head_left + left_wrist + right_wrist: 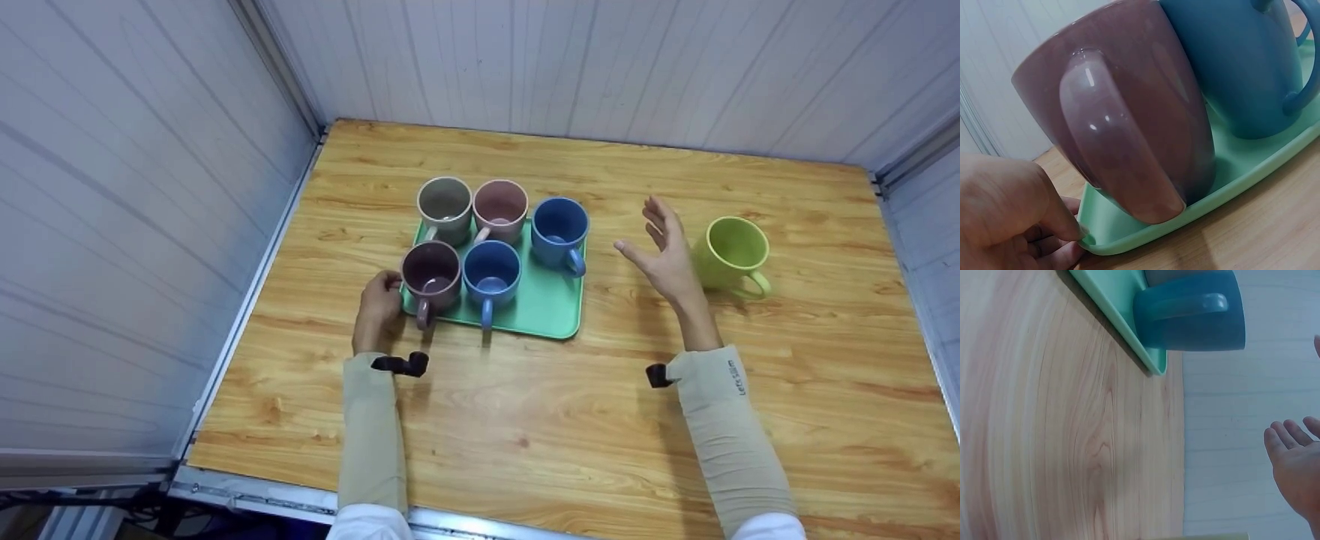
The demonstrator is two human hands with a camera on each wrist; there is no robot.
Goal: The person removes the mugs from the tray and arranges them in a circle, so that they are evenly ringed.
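Note:
My left hand (379, 306) pinches the left edge of a green tray (551, 307); the left wrist view shows the thumb on its corner rim and curled fingers below. Nearest to that hand is a dark purple mug (1145, 107), its handle toward me. Beside it stands a blue mug (491, 274). Along the tray's back are a grey mug (444, 214), a pink mug (500, 214) and another blue mug (556, 238). My right hand (664, 259), fingers spread, is raised between the tray and a lime-green mug (724, 259), holding nothing.
The lime-green mug stands upright on the wooden table (525, 420), its handle pointing right and toward me. A white panel wall (570, 67) rises behind the table, with side panels left and right. A metal rail (255, 499) runs along the front edge.

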